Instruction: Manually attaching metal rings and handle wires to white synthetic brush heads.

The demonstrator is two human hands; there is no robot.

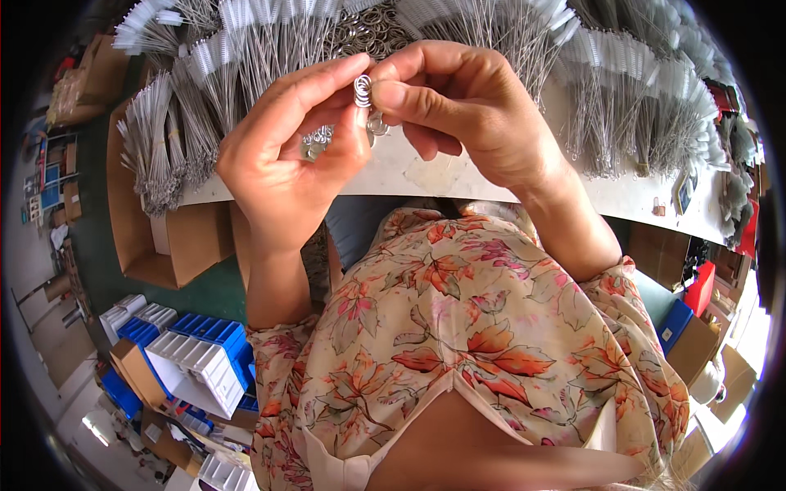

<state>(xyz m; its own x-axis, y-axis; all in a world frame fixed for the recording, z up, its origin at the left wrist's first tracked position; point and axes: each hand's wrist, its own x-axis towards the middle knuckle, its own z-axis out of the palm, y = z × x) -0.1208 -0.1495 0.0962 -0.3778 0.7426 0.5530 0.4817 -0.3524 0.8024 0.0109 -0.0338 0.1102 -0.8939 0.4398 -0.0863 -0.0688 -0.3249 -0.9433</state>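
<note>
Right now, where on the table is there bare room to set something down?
On the table: a patch between left hand, right hand and the front edge, and a narrow strip between right brushes and that edge. Crowded: the back, with more brushes and rings; small metal pieces show behind the left hand.

We find brushes left and right on the desk, a ring pile between them; rings between left hand and right hand; a box at left, crates near it.

Silvery metal rings, bunched together between fingers
</note>
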